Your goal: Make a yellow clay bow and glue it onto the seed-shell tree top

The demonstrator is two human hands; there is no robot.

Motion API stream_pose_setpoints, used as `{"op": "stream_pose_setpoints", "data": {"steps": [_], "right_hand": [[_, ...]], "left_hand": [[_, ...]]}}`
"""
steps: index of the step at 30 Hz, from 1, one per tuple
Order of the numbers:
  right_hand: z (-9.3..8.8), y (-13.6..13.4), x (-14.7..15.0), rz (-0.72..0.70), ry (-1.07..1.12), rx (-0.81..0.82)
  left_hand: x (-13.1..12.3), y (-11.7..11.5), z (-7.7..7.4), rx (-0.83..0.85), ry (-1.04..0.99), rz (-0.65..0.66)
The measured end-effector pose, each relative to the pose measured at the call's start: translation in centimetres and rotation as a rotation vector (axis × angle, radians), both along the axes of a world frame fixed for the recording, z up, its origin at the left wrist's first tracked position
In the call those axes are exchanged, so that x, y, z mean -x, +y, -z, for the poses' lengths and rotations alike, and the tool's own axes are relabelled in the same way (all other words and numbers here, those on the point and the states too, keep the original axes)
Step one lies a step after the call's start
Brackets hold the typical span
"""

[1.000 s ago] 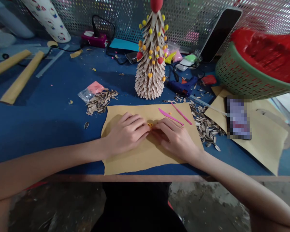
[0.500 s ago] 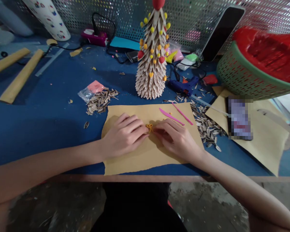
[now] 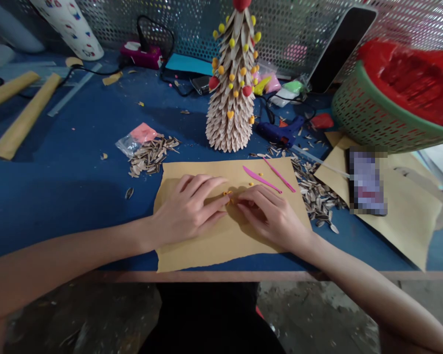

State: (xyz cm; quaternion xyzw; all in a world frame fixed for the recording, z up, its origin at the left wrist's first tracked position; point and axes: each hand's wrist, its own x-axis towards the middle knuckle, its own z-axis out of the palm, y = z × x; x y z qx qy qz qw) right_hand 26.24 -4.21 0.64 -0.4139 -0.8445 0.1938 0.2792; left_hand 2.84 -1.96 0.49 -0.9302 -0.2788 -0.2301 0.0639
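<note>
Both hands rest on a brown paper sheet [image 3: 206,246] at the table's front edge. My left hand [image 3: 190,209] lies with fingers stretched toward a tiny yellow clay piece [image 3: 228,194], fingertips touching it. From the other side my right hand [image 3: 269,214] pinches at the same piece with thumb and forefinger. Two pink clay tools [image 3: 268,178] lie on the paper just beyond my right hand. Behind the paper stands a cone tree of sunflower seed shells [image 3: 231,98] dotted with yellow and red clay bits.
Sunflower seed piles lie at left [image 3: 149,156] and right [image 3: 315,191] of the paper. A blue glue gun [image 3: 280,132], a green basket [image 3: 372,118] with red contents, a propped phone [image 3: 339,49], paper rolls [image 3: 22,123] and a second brown sheet [image 3: 406,211] surround the work area.
My left fingers have stretched out flatter. The yellow piece is now more covered between the fingertips. The view shifted slightly.
</note>
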Motion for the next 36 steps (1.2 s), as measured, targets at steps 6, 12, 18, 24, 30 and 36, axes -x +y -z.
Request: {"op": "stream_pose_setpoints", "data": {"steps": [6,12,18,24,30,36], "right_hand": [[0.16,0.04,-0.07,-0.001,0.011,-0.031],[0.24,0.04,-0.04,-0.014,0.005,-0.065],[0.06,-0.02,-0.03,-0.005,0.006,-0.072],[0.01,-0.07,-0.15,0.044,0.025,-0.027],[-0.37,-0.36,0.00,0.108,0.028,0.003],[-0.47,-0.55,0.18,0.083,0.003,-0.032]], "left_hand": [[-0.14,0.04,0.04,-0.007,0.006,0.011],[-0.18,0.01,-0.04,-0.020,0.015,0.014],[-0.18,0.08,-0.08,-0.020,0.006,0.033],[0.00,0.13,-0.19,-0.005,-0.015,0.045],[0.12,0.12,-0.35,-0.032,-0.054,0.010],[0.11,0.07,-0.23,-0.039,-0.038,0.008]]}}
